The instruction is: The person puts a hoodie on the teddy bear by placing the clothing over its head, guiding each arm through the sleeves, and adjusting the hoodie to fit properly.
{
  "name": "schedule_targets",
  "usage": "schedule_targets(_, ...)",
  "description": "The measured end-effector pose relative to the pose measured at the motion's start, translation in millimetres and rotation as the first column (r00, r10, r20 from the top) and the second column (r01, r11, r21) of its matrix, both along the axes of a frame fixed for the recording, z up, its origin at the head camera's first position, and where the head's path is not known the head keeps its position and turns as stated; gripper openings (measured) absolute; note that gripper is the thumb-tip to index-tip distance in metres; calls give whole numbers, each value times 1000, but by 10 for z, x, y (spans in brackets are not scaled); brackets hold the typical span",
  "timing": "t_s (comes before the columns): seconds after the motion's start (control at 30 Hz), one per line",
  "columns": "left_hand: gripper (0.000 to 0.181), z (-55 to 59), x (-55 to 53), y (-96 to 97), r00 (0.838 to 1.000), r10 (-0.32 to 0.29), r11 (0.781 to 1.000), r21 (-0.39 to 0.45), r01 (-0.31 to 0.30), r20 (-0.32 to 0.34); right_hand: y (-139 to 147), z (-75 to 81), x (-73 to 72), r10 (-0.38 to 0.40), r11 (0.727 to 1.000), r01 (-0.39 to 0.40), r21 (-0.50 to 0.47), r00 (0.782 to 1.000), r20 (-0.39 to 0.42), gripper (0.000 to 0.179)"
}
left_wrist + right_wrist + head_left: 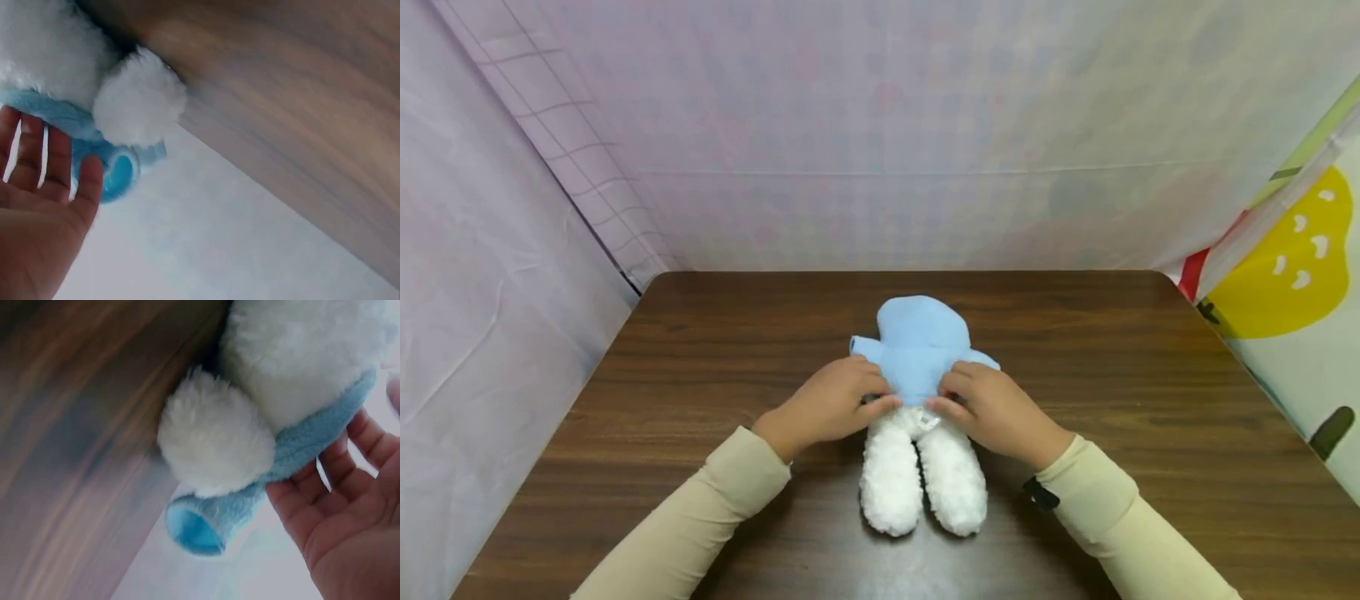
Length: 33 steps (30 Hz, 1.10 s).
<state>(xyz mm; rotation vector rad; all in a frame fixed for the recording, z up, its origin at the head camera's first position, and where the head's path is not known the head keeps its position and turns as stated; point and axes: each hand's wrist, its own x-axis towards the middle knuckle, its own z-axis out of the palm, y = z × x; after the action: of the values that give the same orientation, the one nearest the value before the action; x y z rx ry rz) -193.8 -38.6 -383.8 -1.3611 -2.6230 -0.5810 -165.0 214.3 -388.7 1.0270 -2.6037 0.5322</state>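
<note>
A white fluffy plush toy [891,483] lies on the brown table, its two legs pointing toward me. A light blue garment [917,346] with short sleeves covers its upper part. In the wrist views, one hollow sleeve [197,528] shows beside a round white tuft [215,434]. The left hand [827,404] touches the garment's lower left edge, its fingers mostly straight in the left wrist view. At the lower right edge, the right hand [1003,412] rests its fingertips on the blue cloth. A small white tag [928,421] shows between the thumbs. The toy's head is hidden.
The dark wood-grain table [715,333] has rounded far corners. A pale patterned curtain [887,142] hangs behind it, and a white cloth [490,350] hangs at the left. On the right is a panel with a yellow print [1292,275].
</note>
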Motion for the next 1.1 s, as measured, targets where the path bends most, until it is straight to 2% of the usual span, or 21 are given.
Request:
schedule_targets(0.07, 28, 17, 2, 15, 1000, 18, 1000, 5, -18, 21, -5, -1, -5, -4, 1000, 4, -25, 1000, -6, 20)
schedule_targets(0.2, 28, 47, 16, 92, 991, 135, 990, -35, -135, 0, -37, 5, -24, -92, 995, 91, -28, 995, -30, 24)
schedule_targets(0.3, 31, 76, 16, 131, 977, 211, 974, -72, -213, -30, -48, 20, -42, -170, 985, 170, -7, 985, -34, 48)
schedule_targets(0.4, 59, 113, -7, 150, 967, 252, 959, -123, -254, -34, -55, 43, -63, -217, 976, 217, 24, 976, -10, 72)
schedule_targets(0.47, 74, 141, -30, 160, 968, 251, 954, -166, -250, -14, -63, 62, -82, -228, 973, 227, 43, 974, 21, 80)
schedule_targets(0.53, 81, 166, -51, 168, 968, 247, 949, -208, -236, 32, -72, 82, -95, -236, 970, 232, 65, 970, 54, 82)
schedule_targets(0.63, 83, 190, -74, 177, 966, 234, 949, -240, -203, 107, -81, 99, -114, -235, 970, 228, 88, 969, 75, 79)
schedule_targets(0.73, 84, 196, -94, 182, 960, 234, 951, -241, -193, 152, -84, 101, -129, -229, 971, 223, 90, 971, 73, 73)
schedule_targets(0.93, 79, 183, -115, 189, 956, 238, 954, -228, -197, 172, -79, 79, -147, -216, 975, 212, 66, 975, 52, 65)
schedule_targets(1.1, 71, 173, -132, 198, 961, 227, 955, -228, -188, 160, -91, 62, -130, -208, 977, 206, 57, 977, 35, 62)
